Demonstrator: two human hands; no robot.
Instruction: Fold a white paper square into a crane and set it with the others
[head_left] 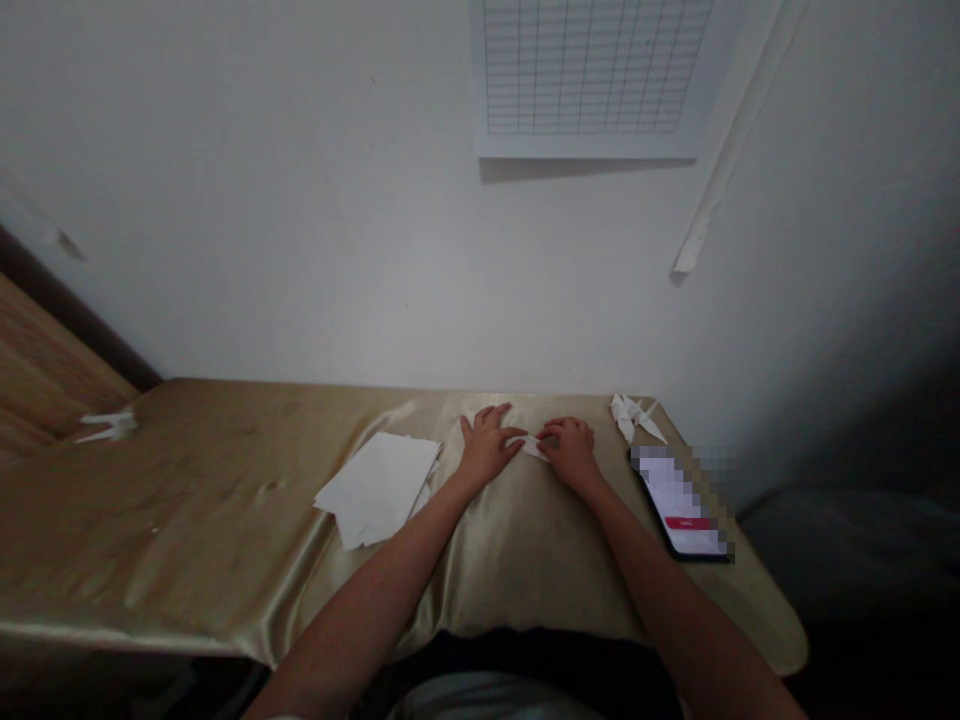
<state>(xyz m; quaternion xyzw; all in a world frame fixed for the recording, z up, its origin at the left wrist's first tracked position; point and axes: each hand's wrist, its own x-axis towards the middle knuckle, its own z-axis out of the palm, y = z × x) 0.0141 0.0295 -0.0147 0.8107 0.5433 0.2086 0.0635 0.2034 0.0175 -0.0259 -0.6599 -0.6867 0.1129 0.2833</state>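
Note:
A small piece of folded white paper (533, 447) lies on the gold satin cloth between my hands. My left hand (487, 448) has its thumb and index finger closed on the paper's left end, while its other fingers reach out over the cloth. At the right end, my right hand (573, 452) pinches the paper, its fingers curled and partly covering it. The fine folds are too small to make out. Left of my left forearm sits a loose stack of white paper sheets (382, 485).
Folded white paper figures (634, 417) lie at the back right, by the wall. A phone (686, 520) with a lit screen rests near the table's right edge. Another small white paper figure (109, 427) is at the far left. A gridded sheet (592, 70) hangs on the wall.

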